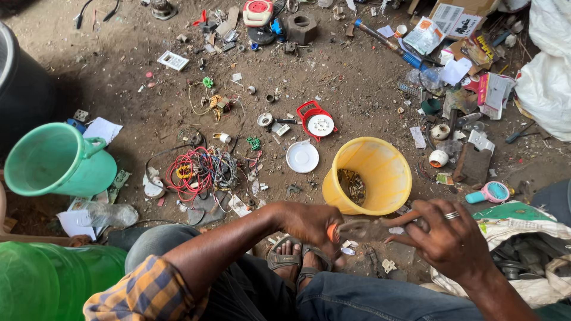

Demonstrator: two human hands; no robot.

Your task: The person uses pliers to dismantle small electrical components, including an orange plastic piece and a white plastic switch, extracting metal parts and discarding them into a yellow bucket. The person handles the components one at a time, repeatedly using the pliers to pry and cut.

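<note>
My left hand (309,223) grips the orange handles of a pair of pliers (363,230) low in the view, above my sandalled feet (297,261). My right hand (446,235), with a ring on one finger, holds the other end by the jaws, where a small part is pinched; what it is cannot be told. A yellow bucket (380,154) lies tilted just beyond the hands, with small metal scraps (352,185) inside.
A green mug-shaped tub (56,160) stands at left. A tangle of red and grey wires (199,169), a white lid (302,157) and a red-and-white round part (317,122) lie on the dirt floor. Paper, packaging and a white sack (547,65) crowd the right.
</note>
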